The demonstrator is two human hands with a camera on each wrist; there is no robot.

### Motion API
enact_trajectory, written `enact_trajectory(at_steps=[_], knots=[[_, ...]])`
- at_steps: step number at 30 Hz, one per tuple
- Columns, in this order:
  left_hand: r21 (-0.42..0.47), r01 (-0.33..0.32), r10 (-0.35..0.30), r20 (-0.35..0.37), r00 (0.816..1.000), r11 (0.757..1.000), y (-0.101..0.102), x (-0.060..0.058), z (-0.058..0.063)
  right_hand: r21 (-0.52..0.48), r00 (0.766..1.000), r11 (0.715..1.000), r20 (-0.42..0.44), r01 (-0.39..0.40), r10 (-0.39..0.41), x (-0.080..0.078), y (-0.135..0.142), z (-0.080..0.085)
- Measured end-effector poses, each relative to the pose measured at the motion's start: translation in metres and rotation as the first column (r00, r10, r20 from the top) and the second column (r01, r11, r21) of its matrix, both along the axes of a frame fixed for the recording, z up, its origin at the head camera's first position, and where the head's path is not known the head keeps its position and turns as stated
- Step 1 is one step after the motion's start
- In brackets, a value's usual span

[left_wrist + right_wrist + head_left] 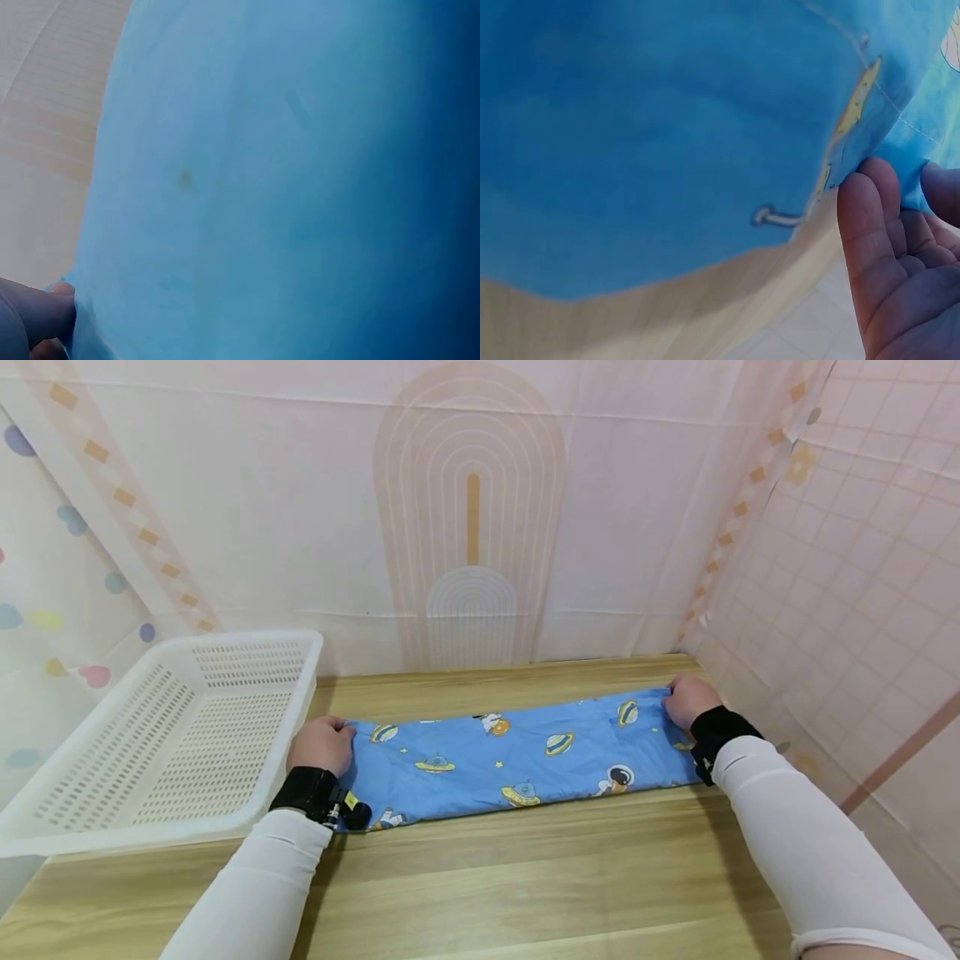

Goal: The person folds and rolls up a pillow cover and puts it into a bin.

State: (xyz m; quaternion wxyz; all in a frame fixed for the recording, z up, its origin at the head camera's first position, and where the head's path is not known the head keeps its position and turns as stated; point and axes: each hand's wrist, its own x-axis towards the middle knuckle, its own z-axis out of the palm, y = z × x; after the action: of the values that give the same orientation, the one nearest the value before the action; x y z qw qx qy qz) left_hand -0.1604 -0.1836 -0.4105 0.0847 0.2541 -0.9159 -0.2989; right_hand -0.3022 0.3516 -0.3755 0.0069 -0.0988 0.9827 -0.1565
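A blue cloth (480, 760) printed with astronauts, planets and flying saucers is stretched into a long folded strip over the wooden table. At its left end, my left hand (322, 745) pinches the far corner; the left wrist view shows the thumb and a finger (49, 315) at the fabric's edge. The far right corner is pinched by my right hand (692, 700). In the right wrist view, the right hand's thumb and fingers (870, 225) grip the cloth's edge, and a stitched seam shows beside them. Cloth fills most of both wrist views.
A white perforated plastic basket (225, 760) stands on the left of the table, close beside my left hand. Patterned pale sheets (615, 527) hang as walls behind and at both sides. Bare wood of the table (510, 893) lies in front of the cloth.
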Motion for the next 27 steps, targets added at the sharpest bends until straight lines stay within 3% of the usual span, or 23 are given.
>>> enact_trajectory(at_steps=[15,27], knots=[[-0.027,0.010,-0.010,-0.007,1.000,1.000,-0.0051,-0.0015,-0.0024,0.052,1.000,0.998,-0.004,0.022,-0.022,0.0003,-0.0032,-0.0044],[0.013,-0.003,0.003,-0.004,1.000,1.000,-0.0065,-0.0028,-0.0031,0.046,0.997,0.997,0.023,0.068,-0.070,0.0005,-0.0057,-0.0058]])
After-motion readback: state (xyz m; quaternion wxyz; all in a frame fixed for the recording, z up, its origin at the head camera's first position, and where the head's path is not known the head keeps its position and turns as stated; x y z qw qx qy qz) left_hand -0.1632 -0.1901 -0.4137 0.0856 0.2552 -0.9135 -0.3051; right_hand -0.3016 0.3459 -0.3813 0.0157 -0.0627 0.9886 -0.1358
